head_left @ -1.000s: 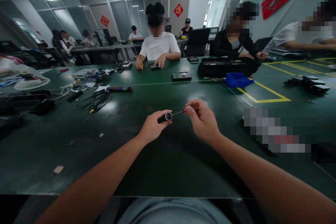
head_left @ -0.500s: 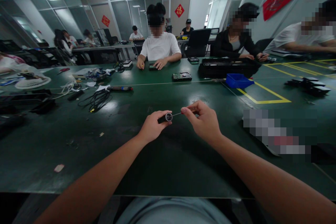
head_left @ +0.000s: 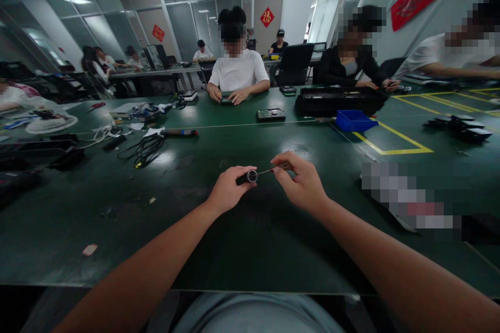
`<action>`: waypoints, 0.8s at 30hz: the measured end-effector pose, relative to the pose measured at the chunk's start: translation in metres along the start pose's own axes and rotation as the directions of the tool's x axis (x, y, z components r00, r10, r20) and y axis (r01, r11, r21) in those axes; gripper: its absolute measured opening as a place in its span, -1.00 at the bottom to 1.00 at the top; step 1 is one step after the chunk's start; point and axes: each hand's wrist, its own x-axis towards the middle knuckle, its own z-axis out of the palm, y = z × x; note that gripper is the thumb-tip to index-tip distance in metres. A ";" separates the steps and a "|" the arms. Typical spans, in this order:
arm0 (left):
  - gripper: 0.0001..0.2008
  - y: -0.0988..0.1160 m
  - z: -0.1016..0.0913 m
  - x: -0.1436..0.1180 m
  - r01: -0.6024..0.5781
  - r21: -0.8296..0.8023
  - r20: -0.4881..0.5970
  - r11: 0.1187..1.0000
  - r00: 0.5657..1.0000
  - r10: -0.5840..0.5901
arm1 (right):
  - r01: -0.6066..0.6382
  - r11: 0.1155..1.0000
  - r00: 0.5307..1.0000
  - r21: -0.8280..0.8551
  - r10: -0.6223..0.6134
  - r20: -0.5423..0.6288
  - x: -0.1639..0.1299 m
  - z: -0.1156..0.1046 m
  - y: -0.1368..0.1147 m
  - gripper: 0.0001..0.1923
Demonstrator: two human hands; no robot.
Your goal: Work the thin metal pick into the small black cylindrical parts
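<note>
since a second ago both hands have eased slightly lower and nearer over the green table (head_left: pixel 250 250), and the right hand's fingers have shifted along the thin tool, showing more of its red-marked handle. left hand (head_left: pixel 228 190) is closed around a small black cylinder (head_left: pixel 247 177), its round silver-rimmed end facing right, held just above the table surface at centre. right hand (head_left: pixel 302 182) pinches a slim screwdriver (head_left: pixel 273 169) between thumb and fingertips, the fine metal shaft running left so its tip meets the cylinder's end; whether the tip sits inside the opening cannot be told. the two hands are close together, joined only by the tool. both bare forearms reach in from the near edge.

farther off on the table, a tangle of black cables (head_left: pixel 142 150) lies to the left, a bare circuit-board unit (head_left: pixel 270 114) rests at far centre, and a blue plastic bin (head_left: pixel 353 120) sits to the right beside a long black tray (head_left: pixel 339 99). yellow tape lines (head_left: pixel 398 140) mark the right side. across the table a person in a white t-shirt (head_left: pixel 238 73) works with both hands on a small device, and other people sit at the far right.
</note>
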 end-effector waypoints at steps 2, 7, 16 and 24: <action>-0.59 0.001 0.000 0.000 -0.009 0.009 0.004 1.000 1.000 0.009 | -0.019 1.000 1.000 0.005 0.019 0.010 0.000 0.000 0.000 -0.90; -0.58 0.002 0.000 -0.001 -0.023 0.021 0.004 1.000 1.000 0.023 | -0.134 0.991 0.991 0.016 0.134 -0.028 0.000 0.003 -0.001 -0.76; -0.59 0.004 0.000 0.000 -0.011 0.031 0.018 0.999 1.000 0.011 | -0.181 0.982 0.983 0.049 0.180 0.032 0.002 0.002 0.005 -0.81; -0.59 0.003 -0.001 -0.001 -0.020 0.033 0.024 0.999 1.000 0.019 | -0.196 0.981 0.980 0.006 0.195 0.032 0.003 0.001 -0.001 -0.71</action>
